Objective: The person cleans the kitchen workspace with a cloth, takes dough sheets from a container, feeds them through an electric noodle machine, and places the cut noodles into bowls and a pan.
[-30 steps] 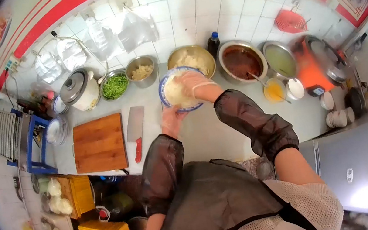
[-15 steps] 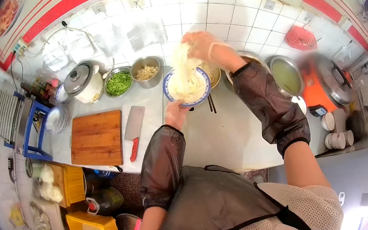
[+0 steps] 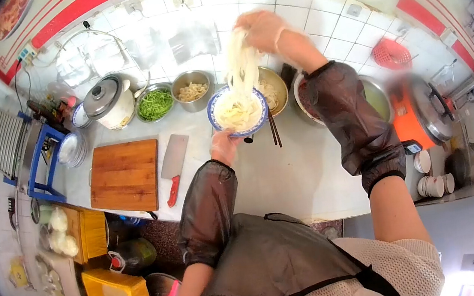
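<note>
In the head view my left hand [image 3: 224,148], in a clear plastic glove, grips the near rim of a blue-and-white bowl [image 3: 214,121]. Pale wide noodles [image 3: 241,65] hang in a long bundle from my right hand [image 3: 264,30], which is gloved too and raised above the bowl. Their lower ends lie inside it. Just behind and right of the bowl stands a metal basin [image 3: 277,77] with more noodles in it. A pair of dark chopsticks [image 3: 275,130] leans out toward me from there.
Left of the bowl are a pot of pale chopped pieces [image 3: 192,91], a dish of cut greens [image 3: 155,105] and a lidded cooker [image 3: 112,107]. A cleaver [image 3: 174,157] lies beside a wooden cutting board [image 3: 125,177]. On the right stand a large bowl [image 3: 304,105] and an orange cooker [image 3: 416,114].
My right hand has risen, drawing the noodles up into a longer hanging bundle. My left hand keeps hold of the bowl at nearly the same place.
</note>
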### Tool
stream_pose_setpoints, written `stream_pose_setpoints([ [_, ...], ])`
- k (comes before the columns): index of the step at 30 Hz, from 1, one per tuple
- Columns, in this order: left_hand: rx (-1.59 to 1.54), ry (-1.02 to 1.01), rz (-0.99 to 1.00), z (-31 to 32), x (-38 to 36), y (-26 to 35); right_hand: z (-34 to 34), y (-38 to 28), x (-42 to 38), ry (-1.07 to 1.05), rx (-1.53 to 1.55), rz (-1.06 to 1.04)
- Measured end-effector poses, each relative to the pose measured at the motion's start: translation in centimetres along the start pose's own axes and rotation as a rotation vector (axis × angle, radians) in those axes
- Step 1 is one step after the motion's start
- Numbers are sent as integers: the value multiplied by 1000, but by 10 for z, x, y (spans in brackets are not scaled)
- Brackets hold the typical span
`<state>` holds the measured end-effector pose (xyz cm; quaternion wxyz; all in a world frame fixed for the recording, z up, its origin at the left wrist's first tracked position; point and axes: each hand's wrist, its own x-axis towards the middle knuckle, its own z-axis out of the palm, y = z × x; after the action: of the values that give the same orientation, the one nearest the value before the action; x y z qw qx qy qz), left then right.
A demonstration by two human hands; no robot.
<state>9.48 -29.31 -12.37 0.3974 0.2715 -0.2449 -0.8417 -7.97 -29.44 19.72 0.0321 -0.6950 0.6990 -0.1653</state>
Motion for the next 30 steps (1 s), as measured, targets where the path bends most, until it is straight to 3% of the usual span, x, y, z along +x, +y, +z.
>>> stream_pose_setpoints([
  [6, 12, 26, 21, -3, 3, 5, -34, 10, 23, 126, 56, -8],
  [8, 8, 66, -34, -5, 7, 5, -44, 4, 24, 329, 234, 2],
  [10, 6, 66, -29, -11, 12, 2, -62, -3, 25, 334, 221, 58],
  [14, -2, 72, -34, -16, 7, 6, -92, 18, 44, 324, 376, -43],
  [17, 102, 53, 15, -67, 17, -3, -91, 37, 56, 349, 318, -37],
  [18, 55, 69, 16, -86, 21, -2, -78, 57, 75, 351, 316, -33],
  [19, -187, 137, -34, -102, 22, 3, -59, 84, 100, 231, 253, 32],
  [20, -202, 152, -7, -122, 23, 9, -49, 100, 113, 111, 191, 98],
  [21, -218, 168, 19, -142, 25, 15, -61, 75, 84, 187, 163, 169],
  [22, -215, 166, 14, -157, 27, 19, -44, 90, 93, 137, -321, 25],
  [24, 1, 382, 96, -186, 31, 31, 4, 103, 98, 115, -573, 50],
  [25, 1, 382, 95, -213, 39, 34, 29, 95, 86, 150, -340, 223],
  [26, 357, 355, 85, -245, 50, 35, 50, 99, 80, 41, -194, 279],
  [28, 711, 323, 69, -269, 59, 44, 122, 140, 69, -71, -20, 250],
  [29, 722, 377, 105, -274, 61, 48, 157, 166, 60, -76, 7, 169],
  [30, 723, 411, 120, -272, 58, 50, 151, 149, 46, -128, 7, 251],
])
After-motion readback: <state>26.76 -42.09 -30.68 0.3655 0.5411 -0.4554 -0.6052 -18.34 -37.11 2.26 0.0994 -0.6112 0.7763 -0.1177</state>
